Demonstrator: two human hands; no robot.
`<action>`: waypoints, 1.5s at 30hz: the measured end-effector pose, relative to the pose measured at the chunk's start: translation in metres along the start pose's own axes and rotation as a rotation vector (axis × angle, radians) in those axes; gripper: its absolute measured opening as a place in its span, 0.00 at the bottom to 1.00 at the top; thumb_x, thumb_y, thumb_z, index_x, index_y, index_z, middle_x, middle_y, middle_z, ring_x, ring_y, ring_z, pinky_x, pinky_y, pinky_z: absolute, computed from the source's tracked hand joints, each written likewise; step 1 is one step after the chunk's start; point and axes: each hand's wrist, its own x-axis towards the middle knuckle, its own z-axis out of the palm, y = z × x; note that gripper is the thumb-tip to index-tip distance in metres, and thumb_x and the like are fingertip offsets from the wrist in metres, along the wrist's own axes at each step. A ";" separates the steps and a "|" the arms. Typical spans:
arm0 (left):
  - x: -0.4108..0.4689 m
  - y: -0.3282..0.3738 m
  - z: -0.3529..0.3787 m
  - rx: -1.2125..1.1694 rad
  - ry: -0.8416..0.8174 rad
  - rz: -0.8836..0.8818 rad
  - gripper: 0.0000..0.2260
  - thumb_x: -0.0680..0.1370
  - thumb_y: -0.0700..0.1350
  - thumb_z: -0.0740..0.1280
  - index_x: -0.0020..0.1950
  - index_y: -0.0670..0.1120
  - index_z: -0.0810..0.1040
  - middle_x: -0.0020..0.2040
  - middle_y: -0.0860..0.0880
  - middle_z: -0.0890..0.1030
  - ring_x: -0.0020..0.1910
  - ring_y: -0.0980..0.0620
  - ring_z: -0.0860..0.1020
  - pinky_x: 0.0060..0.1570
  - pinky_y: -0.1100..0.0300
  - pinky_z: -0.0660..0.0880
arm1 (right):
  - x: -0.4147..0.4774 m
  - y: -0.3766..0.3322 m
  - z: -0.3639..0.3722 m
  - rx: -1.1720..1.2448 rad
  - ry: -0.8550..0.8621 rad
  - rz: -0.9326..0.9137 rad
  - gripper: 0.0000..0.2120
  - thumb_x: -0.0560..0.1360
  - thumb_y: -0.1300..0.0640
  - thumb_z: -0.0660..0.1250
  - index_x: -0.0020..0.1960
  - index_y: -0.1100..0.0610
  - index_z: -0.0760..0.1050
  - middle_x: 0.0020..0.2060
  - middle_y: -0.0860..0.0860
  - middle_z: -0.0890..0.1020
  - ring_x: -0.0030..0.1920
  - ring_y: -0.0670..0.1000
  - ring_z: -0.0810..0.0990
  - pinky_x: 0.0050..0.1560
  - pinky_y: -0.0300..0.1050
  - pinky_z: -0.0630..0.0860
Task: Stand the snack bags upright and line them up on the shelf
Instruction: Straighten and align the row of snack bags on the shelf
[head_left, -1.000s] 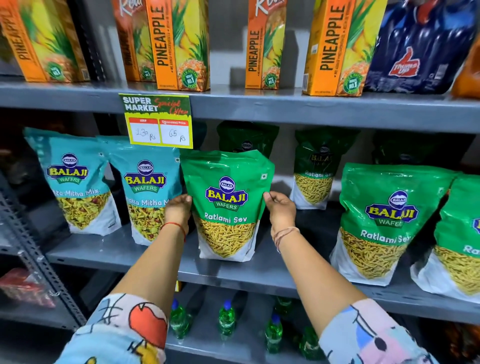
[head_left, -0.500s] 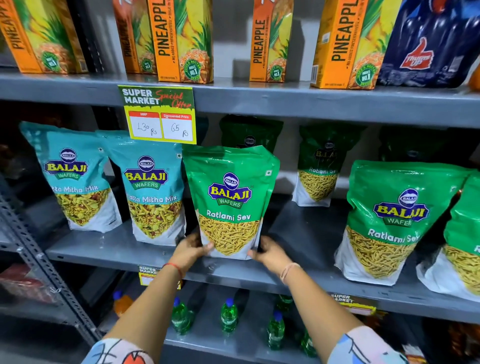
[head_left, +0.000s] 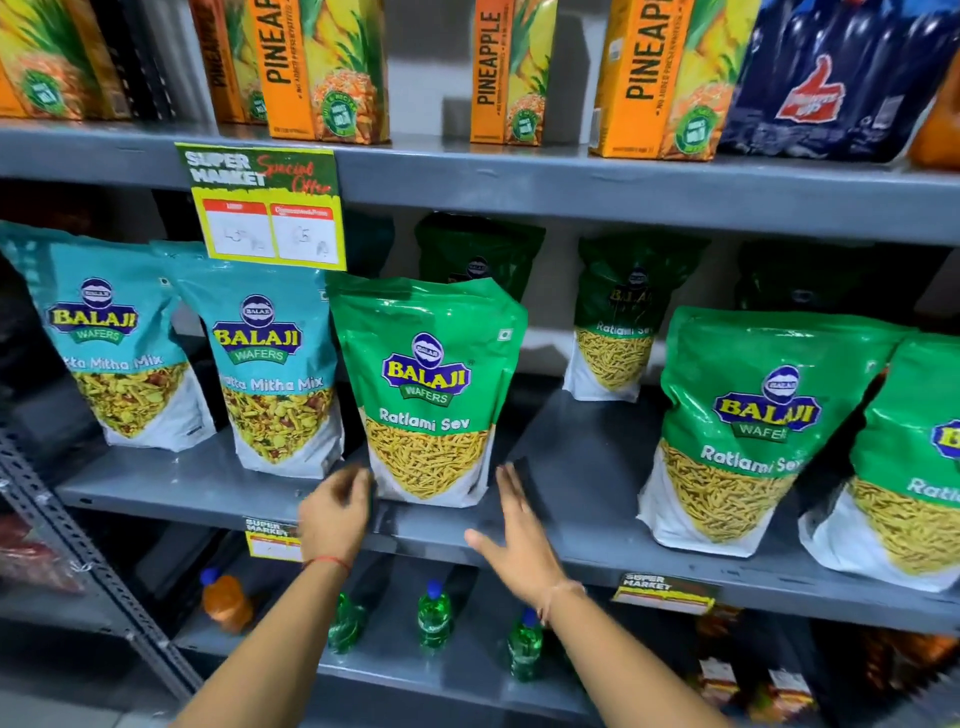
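Two hands low in front of middle shelf (head_left: 597, 525), both empty. Left hand (head_left: 335, 512) at approx 7 o'clock of centre Ratlami Sev bag (head_left: 428, 395), fingers curled loosely, blurred, tips just beside bag's lower left corner; contact — cannot tell. Red thread on left wrist. Right hand (head_left: 514, 530) at approx 5 o'clock of same bag, palm flat, fingers straight and slightly spread, thumb out to the left, apart from bag, over shelf's front edge. Centre Ratlami Sev bag upright on shelf, green, face fwd, base near front edge. At its 9 o'clock, two teal Mitha Mix bags: near one (head_left: 270, 374) upright, just beside the green bag, top part hidden by special-offer price tag (head_left: 265, 205); far-left one (head_left: 111, 348) upright, leaning a bit. At 3 o'clock, well apart w/ bare shelf between, another Ratlami Sev bag (head_left: 753, 431) upright, tilted slightly, and a 4th green bag (head_left: 904, 467) at frame's right edge, cut off, overlapping behind it. Back row, in shadow: green bags at 12 o'clock (head_left: 478, 254) and 1 o'clock (head_left: 623, 322), upright. Upper shelf: pineapple juice cartons (head_left: 322, 67) and dark-blue cola multipack (head_left: 826, 78). Lower shelf: small green bottles (head_left: 434, 616), one orange bottle (head_left: 223, 603) at 8 o'clock.
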 end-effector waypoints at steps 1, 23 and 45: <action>-0.014 0.002 0.001 0.147 0.094 0.058 0.21 0.74 0.56 0.58 0.37 0.40 0.79 0.39 0.34 0.83 0.42 0.37 0.80 0.34 0.54 0.71 | -0.017 0.010 -0.007 -0.050 -0.010 -0.063 0.40 0.72 0.46 0.65 0.74 0.52 0.43 0.71 0.40 0.41 0.71 0.39 0.42 0.72 0.38 0.44; -0.105 0.136 0.224 -0.306 -0.817 -0.039 0.42 0.48 0.51 0.76 0.60 0.49 0.66 0.54 0.52 0.76 0.58 0.51 0.74 0.57 0.60 0.68 | -0.077 0.150 -0.240 0.358 0.080 0.261 0.42 0.66 0.66 0.73 0.72 0.59 0.52 0.63 0.51 0.67 0.67 0.48 0.63 0.63 0.39 0.62; -0.049 0.096 0.169 -0.437 -0.756 -0.136 0.29 0.55 0.35 0.73 0.54 0.45 0.69 0.51 0.45 0.78 0.55 0.45 0.75 0.58 0.54 0.70 | -0.010 0.127 -0.151 0.630 0.098 0.271 0.24 0.64 0.71 0.72 0.56 0.56 0.69 0.59 0.59 0.78 0.62 0.58 0.75 0.67 0.58 0.69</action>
